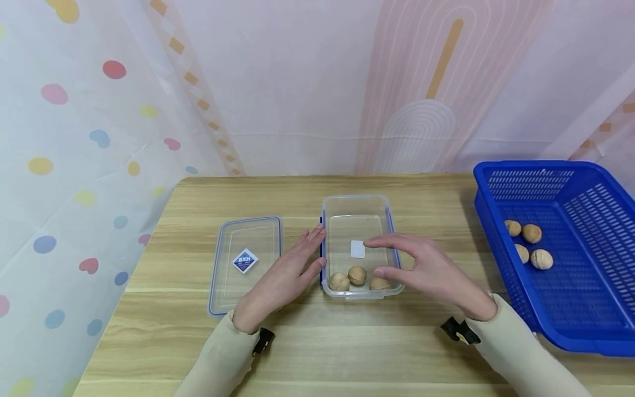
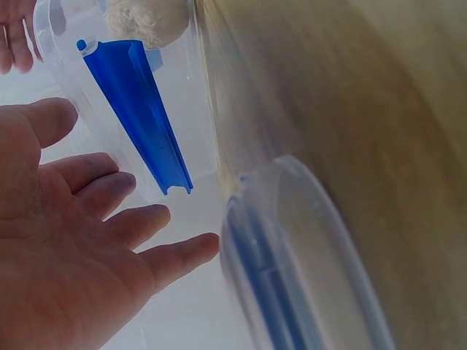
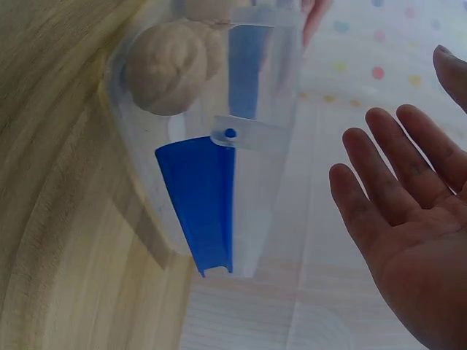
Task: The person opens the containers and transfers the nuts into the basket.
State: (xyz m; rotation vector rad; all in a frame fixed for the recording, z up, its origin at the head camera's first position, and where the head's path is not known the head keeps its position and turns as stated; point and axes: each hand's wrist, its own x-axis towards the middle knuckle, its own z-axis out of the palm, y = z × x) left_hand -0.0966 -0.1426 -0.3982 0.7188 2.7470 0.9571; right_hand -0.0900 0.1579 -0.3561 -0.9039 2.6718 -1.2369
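A clear box (image 1: 357, 220) with blue side clips stands on the table, three walnuts (image 1: 357, 275) at its near end. My left hand (image 1: 285, 275) is beside the box's left wall, fingers extended; in the left wrist view that hand (image 2: 87, 226) holds nothing near the blue clip (image 2: 139, 109). My right hand (image 1: 429, 267) hovers over the box's right side, thumb and fingers apart. Seen from the right wrist, the right hand (image 3: 416, 197) has straight fingers and nothing in them, beside the box with its blue clip (image 3: 201, 204) hanging down.
Left of the box lies a clear lid (image 1: 263, 237) with a blue rim and a diamond label. A blue basket (image 1: 575, 331) stands at the right, with several walnuts (image 1: 541, 259) inside. Behind the table hangs a patterned cloth (image 1: 297, 82).
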